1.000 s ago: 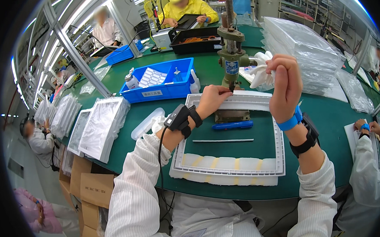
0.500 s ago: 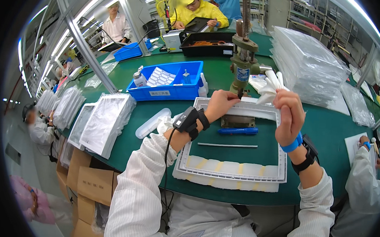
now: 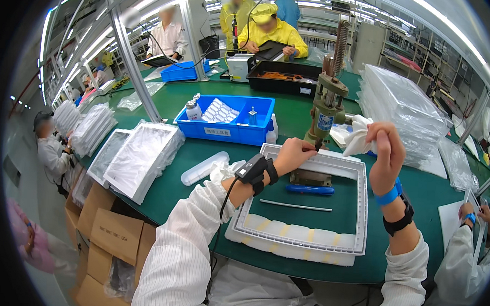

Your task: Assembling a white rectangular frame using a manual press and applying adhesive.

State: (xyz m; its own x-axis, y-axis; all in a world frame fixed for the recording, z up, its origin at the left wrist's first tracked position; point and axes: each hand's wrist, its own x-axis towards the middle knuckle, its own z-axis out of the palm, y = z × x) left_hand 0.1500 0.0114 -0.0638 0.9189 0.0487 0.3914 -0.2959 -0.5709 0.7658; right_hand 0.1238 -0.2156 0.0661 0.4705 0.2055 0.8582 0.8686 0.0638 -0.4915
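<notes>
A white rectangular plastic frame (image 3: 361, 213) lies on the green table in front of me, its near side over a white foam strip (image 3: 290, 234) with yellow bands. At its far bar, right under the tip of a green hand press (image 3: 324, 114), the fingertips of my left hand (image 3: 294, 157) are pinched together. What they hold, if anything, is too small to make out. My right hand (image 3: 387, 156) is raised above the frame's far right corner, closed on a crumpled white cloth (image 3: 359, 136). Inside the frame lie a blue marker (image 3: 310, 190) and a thin white rod (image 3: 296, 205).
Beyond my left hand stands a blue bin (image 3: 224, 134) with bottles and labels. Wrapped panels are stacked at far right (image 3: 402, 113) and left (image 3: 143, 159). A clear plastic case (image 3: 203, 168) lies by my left forearm. Co-workers sit across and to the right.
The view has tilted up, so the table sits lower in it. My right hand has turned, and the cloth hangs bunched rather than fanned upward. My left hand stays under the press tip.
</notes>
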